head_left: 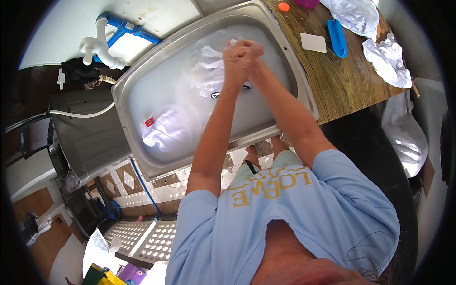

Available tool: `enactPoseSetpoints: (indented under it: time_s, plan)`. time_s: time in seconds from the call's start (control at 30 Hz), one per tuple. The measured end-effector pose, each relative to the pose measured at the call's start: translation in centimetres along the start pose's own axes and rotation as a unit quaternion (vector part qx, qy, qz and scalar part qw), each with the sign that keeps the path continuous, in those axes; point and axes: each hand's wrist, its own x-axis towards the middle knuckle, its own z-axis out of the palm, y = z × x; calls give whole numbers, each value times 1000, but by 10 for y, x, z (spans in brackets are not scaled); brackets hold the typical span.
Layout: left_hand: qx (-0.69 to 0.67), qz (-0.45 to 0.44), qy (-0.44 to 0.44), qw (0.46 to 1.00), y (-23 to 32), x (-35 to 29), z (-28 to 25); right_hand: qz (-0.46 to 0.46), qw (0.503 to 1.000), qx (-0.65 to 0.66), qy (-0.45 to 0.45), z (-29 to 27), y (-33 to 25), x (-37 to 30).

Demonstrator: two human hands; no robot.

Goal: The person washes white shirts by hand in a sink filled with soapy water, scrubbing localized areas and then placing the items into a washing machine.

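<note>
In a steel sink basin of cloudy water, a wet white garment lies partly under the surface, its folds running up to my fingers. My left hand and my right hand are pressed together over it, both closed on its cloth. What sits between the palms is mostly hidden. Dark-edged markings show on the submerged cloth beside my left wrist. Apart from my hands, a second white cloth with a red label bulges out of the water at the near left.
On the wooden counter to the right are a white rectangular bar, a blue brush, an orange cap and crumpled white cloths. White and blue pipes stand beyond the sink's left. A grey appliance adjoins it.
</note>
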Motion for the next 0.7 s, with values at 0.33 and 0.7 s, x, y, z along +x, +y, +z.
enactPoseSetpoints:
  time_s: [0.33, 0.7]
  plan:
    - [292, 58, 67, 952, -72, 36, -61, 147, 971, 187, 35, 57, 11, -3]
    - [-35, -154, 207, 965, -42, 56, -83, 146, 965, 107, 192, 53, -6, 1]
